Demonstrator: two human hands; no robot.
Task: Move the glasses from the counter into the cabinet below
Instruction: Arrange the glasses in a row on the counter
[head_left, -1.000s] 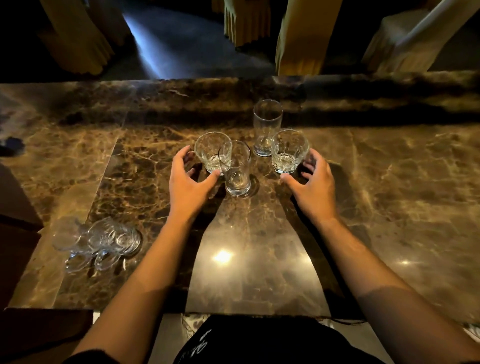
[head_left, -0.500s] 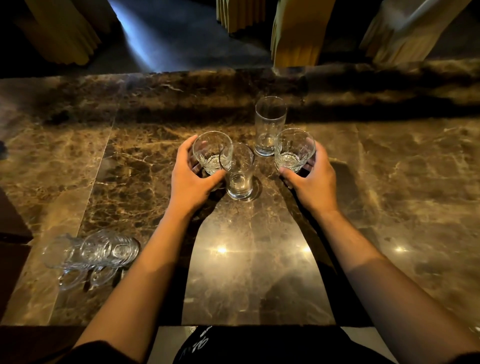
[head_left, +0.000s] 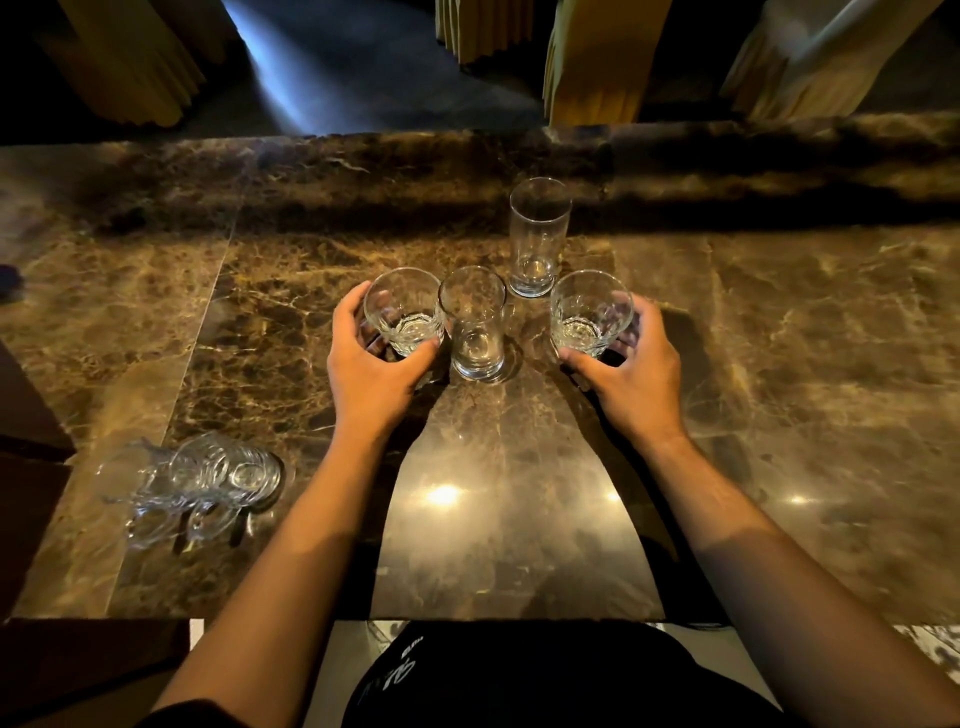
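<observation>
Head view: a dark brown marble table (head_left: 779, 338) fills the frame, with its near edge at the bottom, just above the person's dark shirt (head_left: 519, 675).

Four upright clear glasses stand near the middle of the table. The left tumbler (head_left: 404, 312) is a wide, cut-pattern glass, and the left hand (head_left: 371, 371) has its grip wrapped round it: thumb on the near side, fingers curled behind the far side and seen through the glass. The right tumbler (head_left: 589, 312) is of the same kind, and the right hand (head_left: 631, 374) holds it likewise, thumb in front at the base and fingers round the far right side. Whether either tumbler is lifted off the table cannot be told.

Between the two tumblers, a narrow glass (head_left: 475, 325) stands free, just beside the left tumbler and apart from the right one. A tall glass (head_left: 537, 236) stands behind, toward the far edge, between the narrow glass and the right tumbler, touched by neither hand.

Near the left end of the near edge lies a cluster of clear glassware (head_left: 195, 480) on its side, blurred, well apart from the hands.

Beyond the far edge are yellow draped cloths (head_left: 597, 57) over a dark floor.
</observation>
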